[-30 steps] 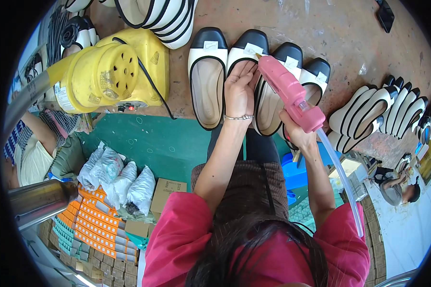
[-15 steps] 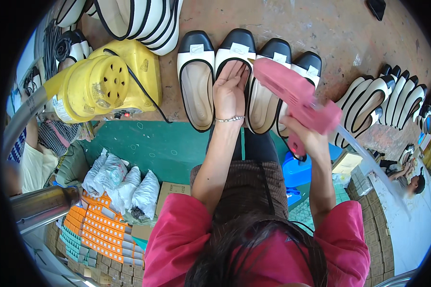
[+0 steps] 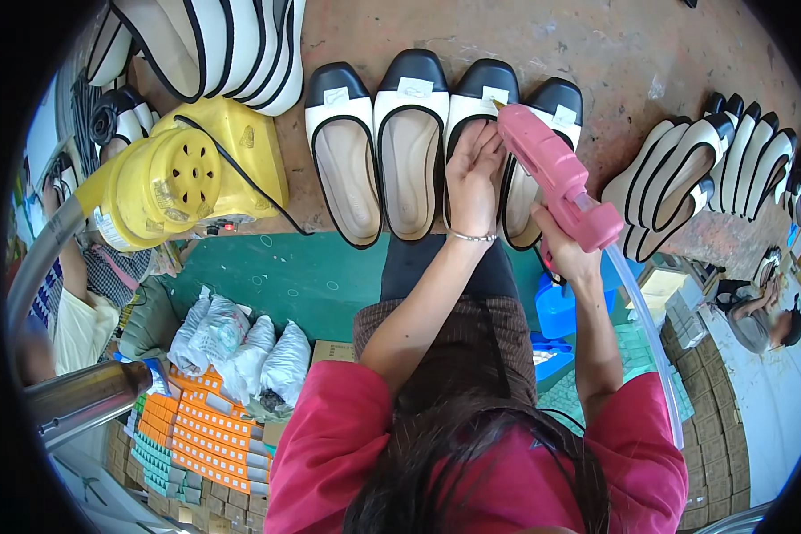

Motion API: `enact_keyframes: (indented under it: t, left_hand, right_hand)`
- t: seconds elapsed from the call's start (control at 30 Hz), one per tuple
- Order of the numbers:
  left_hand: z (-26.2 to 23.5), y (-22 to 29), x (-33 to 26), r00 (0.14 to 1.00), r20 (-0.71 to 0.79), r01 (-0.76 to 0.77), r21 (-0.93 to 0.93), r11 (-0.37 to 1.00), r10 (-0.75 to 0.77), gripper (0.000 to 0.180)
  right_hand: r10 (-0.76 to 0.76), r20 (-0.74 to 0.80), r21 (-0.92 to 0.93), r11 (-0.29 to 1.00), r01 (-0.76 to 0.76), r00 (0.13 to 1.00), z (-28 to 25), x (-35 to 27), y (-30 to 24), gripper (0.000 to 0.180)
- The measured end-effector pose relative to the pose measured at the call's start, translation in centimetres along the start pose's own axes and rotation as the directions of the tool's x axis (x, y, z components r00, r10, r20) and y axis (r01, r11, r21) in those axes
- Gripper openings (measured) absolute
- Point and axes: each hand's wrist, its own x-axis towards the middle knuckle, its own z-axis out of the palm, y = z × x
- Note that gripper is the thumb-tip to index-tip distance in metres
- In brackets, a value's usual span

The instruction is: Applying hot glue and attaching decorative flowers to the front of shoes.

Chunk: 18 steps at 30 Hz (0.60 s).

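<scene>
Four-square toes aside, a short row of white flat shoes with black toe caps and black trim lies on the bench, each with a small pale tag on top. My left hand (image 3: 473,182), palm up with its fingers stretched out, rests in the opening of the third shoe (image 3: 483,82) from the left. The first shoe (image 3: 347,178) and second shoe (image 3: 411,173) lie to its left, the fourth shoe (image 3: 554,93) to its right. In my right hand (image 3: 568,247) is a pink hot glue gun (image 3: 550,165); its nozzle is at the third shoe's tag. A clear glue stick (image 3: 636,298) trails behind it.
A yellow blower-like machine (image 3: 182,178) with a hose stands on the bench (image 3: 650,53) at left. Stacked shoes (image 3: 227,44) lie behind it, more shoes (image 3: 672,178) at right. Below are white bags (image 3: 285,365) and a blue bin (image 3: 556,307). Other people sit at both sides.
My left hand has moved from the second shoe to the third. The glue gun's nozzle has shifted right as well, from the second shoe to the third. The view has moved slightly.
</scene>
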Motion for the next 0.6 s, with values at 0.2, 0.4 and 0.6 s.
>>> enact_keyframes:
  t: [0.2, 0.4, 0.6]
  left_hand:
    - [-0.8, 0.2, 1.5, 0.995, 0.075, 0.069, -0.038, 0.997, -0.066, 0.038]
    - [-0.2, 0.7, 1.5, 0.991, 0.021, 0.135, -0.026, 0.99, -0.135, 0.034]
    - [0.1, 0.7, 1.6, 0.988, 0.007, 0.151, -0.046, 0.987, -0.151, 0.034]
  right_hand:
    - [0.014, -0.002, -0.035, 0.999, -0.014, 1.0, -0.2, -0.1, 0.9, 0.013]
    - [0.005, 0.011, -0.113, 0.994, -0.004, 1.0, -0.7, -0.3, 1.8, 0.013]
    - [0.081, 0.04, -0.334, 0.94, -0.063, 0.996, -0.9, -0.3, 1.1, 0.013]
